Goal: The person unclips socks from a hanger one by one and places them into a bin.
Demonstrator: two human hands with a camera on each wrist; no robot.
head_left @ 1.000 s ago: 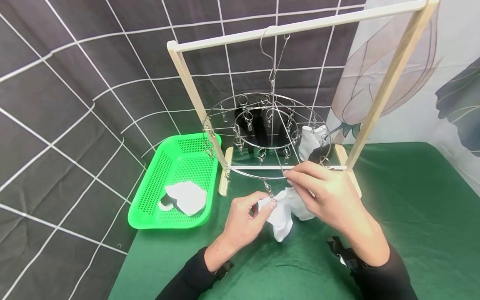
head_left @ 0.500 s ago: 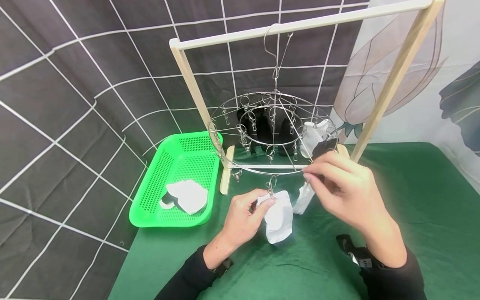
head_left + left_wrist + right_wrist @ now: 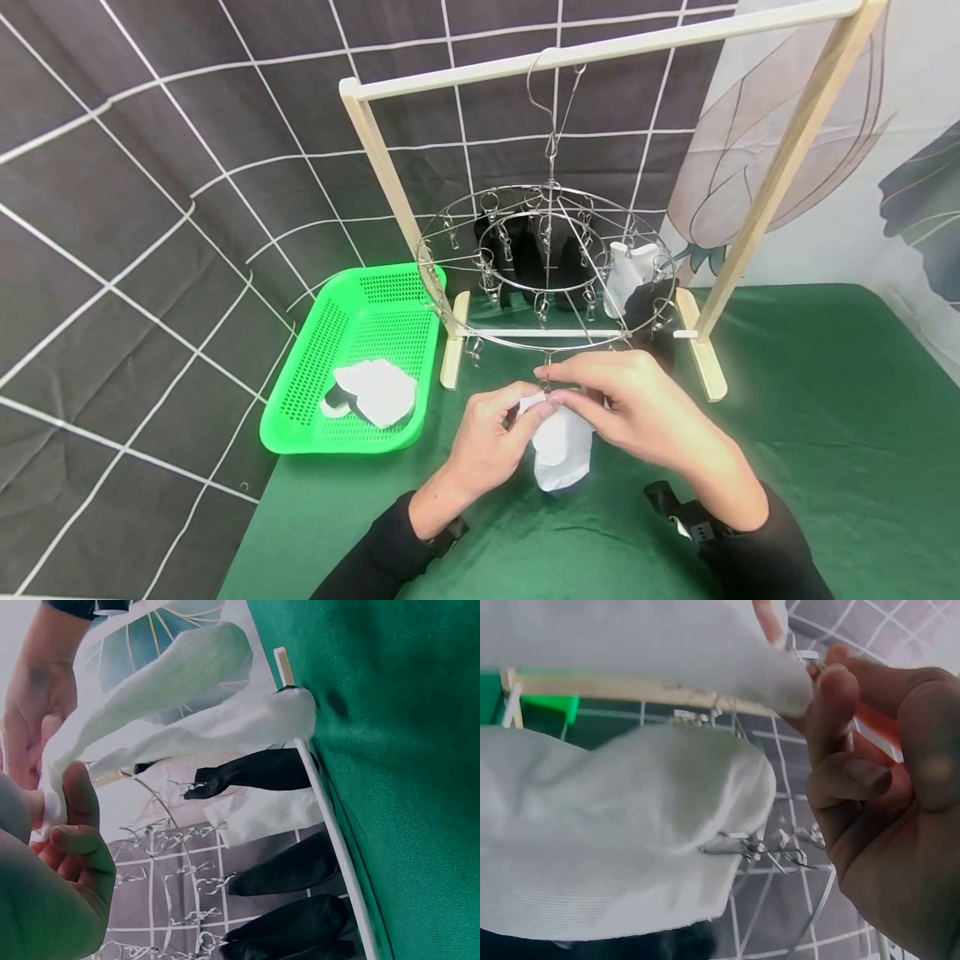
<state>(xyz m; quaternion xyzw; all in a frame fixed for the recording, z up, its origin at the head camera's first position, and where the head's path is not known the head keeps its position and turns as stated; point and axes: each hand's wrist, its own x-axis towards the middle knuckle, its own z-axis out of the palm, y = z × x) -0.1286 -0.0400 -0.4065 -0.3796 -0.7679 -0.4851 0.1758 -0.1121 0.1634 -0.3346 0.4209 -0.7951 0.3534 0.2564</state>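
Note:
My left hand (image 3: 487, 437) pinches the top edge of a white sock (image 3: 562, 454) that hangs down below the front rim of a round wire hanger (image 3: 517, 340). Up against it, my right hand (image 3: 637, 408) has thumb and forefinger at a metal clip (image 3: 546, 385) just over the sock's cuff. The right wrist view shows that clip's metal (image 3: 810, 656) between the right fingertips. A second white sock (image 3: 630, 817) hangs from another clip (image 3: 754, 846) close by; in the head view the right hand hides it.
The hanger hangs from a wooden frame (image 3: 600, 54). Several black socks (image 3: 285, 866) and another white sock (image 3: 628, 275) hang toward its back and right. Left of the frame, a green basket (image 3: 281, 400) holds white cloth (image 3: 382, 392) on the green tablecloth (image 3: 810, 467).
The hanger has turned slightly to the right. My right hand went right along its rim, then came back left to the clip beside my left hand, which keeps its hold on the sock.

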